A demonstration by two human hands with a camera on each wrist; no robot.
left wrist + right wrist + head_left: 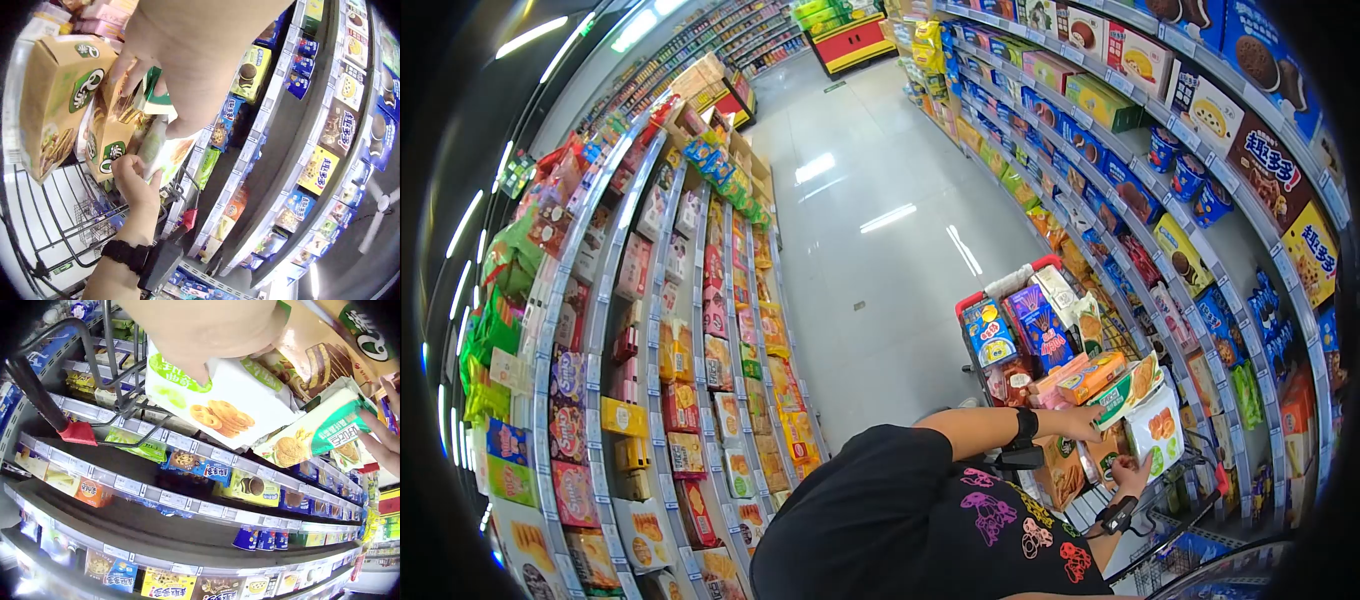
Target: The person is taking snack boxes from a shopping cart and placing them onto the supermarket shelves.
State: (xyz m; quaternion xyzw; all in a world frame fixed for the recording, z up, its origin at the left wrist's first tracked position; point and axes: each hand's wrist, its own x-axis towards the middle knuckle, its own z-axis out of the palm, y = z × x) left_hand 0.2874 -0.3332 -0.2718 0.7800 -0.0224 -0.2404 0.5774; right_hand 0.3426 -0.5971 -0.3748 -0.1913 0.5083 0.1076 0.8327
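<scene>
A white cookie bag point(1157, 430) stands upright in the loaded cart, its printed side facing out in the right wrist view. My right hand point(1132, 476) pinches its edge between thumb and fingers; the left wrist view shows this hand point(134, 181) at the pack edges. Beside the bag is a green-and-white biscuit pack point(312, 432). My left hand point(1083, 424) reaches over the packs with extended fingers, which touch the green-and-white pack in the right wrist view. Below that hand point(178, 56), brown boxes point(59, 106) lean side by side. The palms are partly hidden.
The cart's wire side point(53, 219) and red-trimmed rim point(1045, 262) surround many boxes, including a blue one point(990, 335) and an orange one point(1092, 378). Snack shelves point(1240, 190) run close along the right; another stocked row point(630, 350) stands left across the aisle floor point(870, 270).
</scene>
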